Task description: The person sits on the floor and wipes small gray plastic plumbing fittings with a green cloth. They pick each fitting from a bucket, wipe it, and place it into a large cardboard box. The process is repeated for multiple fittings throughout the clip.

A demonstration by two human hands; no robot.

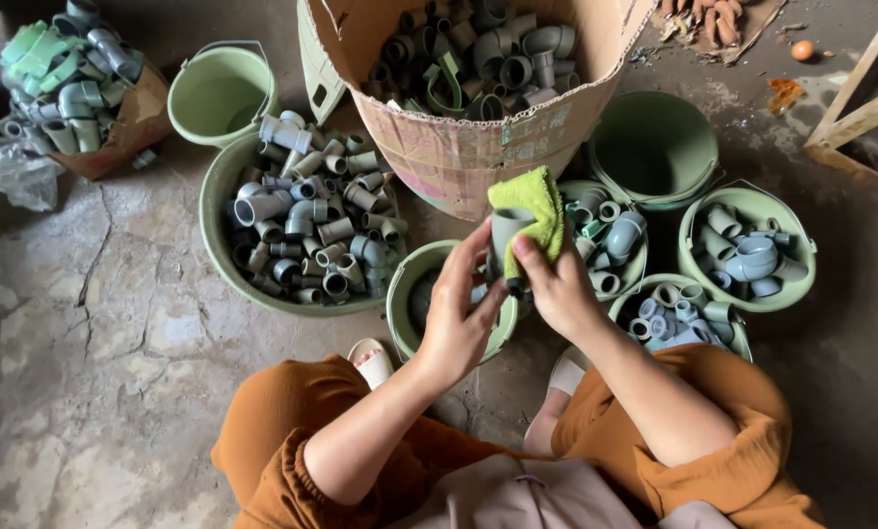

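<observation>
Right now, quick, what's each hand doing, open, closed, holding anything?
Left hand: closed on the grey pipe fitting.
Right hand: closed on the yellow-green cloth, pressing it against the fitting.

Cardboard box [459, 137] sitting on the floor [96, 343] at top centre, pipe fittings lying in it. Big basin [225, 186] of fittings sitting to its left, small bucket [219, 93] behind that, torn box [130, 122] of fittings lying far left. Four tubs [753, 208] clustering right of the cardboard box. Both hands [503, 304] hovering over a bucket [410, 284] in front of it, pipe fitting [508, 230] and cloth [542, 201] sitting between them.
</observation>
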